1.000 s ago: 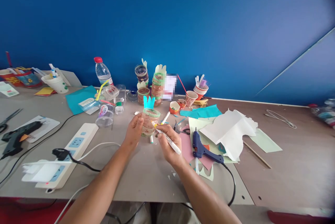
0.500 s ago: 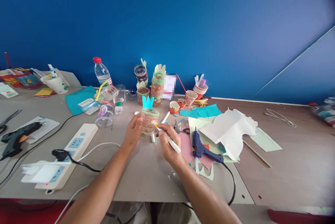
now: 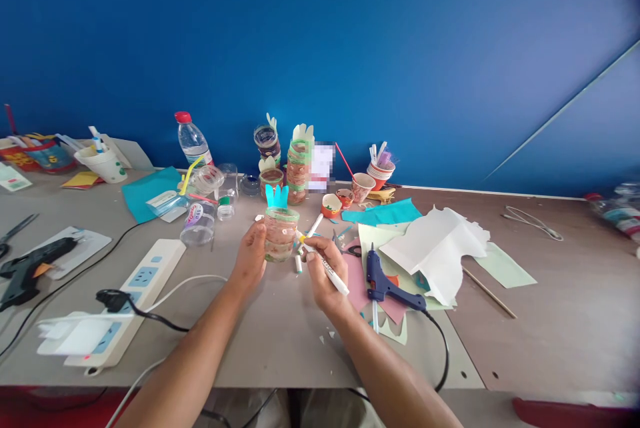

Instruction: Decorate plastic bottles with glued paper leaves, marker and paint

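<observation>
- Power strip [image 3: 143, 281]: lies left of us, presumably within reach of the cords.
- Left hand [image 3: 250, 260]: we curl fingers around the green-rimmed plastic jar [image 3: 281, 245], apparently steadying it upright between our hands; tabletop contact unclear.
- Cyan paper crown [image 3: 277, 197]: stands at its rim.
- Right hand [image 3: 324, 287]: we pinch the white marker [image 3: 334, 277] pen-fashion, likely for control; tip beside jar wall, touch uncertain.
- Blue glue gun [image 3: 387, 287]: lies rightward, nozzle facing away.
</observation>
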Motion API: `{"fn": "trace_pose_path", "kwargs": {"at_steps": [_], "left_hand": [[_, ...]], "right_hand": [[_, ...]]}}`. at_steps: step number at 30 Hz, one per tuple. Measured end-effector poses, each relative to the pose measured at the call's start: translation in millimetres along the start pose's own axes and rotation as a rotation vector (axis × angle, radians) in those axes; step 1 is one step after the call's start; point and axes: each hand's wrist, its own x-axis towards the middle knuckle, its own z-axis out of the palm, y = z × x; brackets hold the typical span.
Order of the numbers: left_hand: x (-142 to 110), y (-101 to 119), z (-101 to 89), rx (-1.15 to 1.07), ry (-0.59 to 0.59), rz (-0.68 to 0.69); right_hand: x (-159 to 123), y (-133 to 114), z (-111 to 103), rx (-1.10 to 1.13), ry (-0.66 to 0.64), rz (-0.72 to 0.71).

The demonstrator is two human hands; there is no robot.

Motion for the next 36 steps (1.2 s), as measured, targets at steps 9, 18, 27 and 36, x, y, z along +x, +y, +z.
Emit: {"fn": "trace_pose_path", "kwargs": {"at_steps": [9, 18, 27, 36], "left_hand": [[1.8, -1.8, -2.9, 0.057, 0.009, 0.027], [0.9, -5.7, -4.8, 0.15, 0.039, 0.064], [-0.1, -7.6, -6.4, 0.211, 0.045, 0.058], [-2.6, -7.5, -8.0, 0.27, 0.055, 0.055]], "right_hand": [[2.5, -1.9, -5.8, 0.024, -0.13, -0.179], [-1.2, 0.7, 0.2, -0.03, -0.1, -0.175], [0.3, -2.2, 1.5, -0.134, -0.08, -0.212], [1.2, -1.9, 0.5, -0.21, -0.114, -0.274]]}}
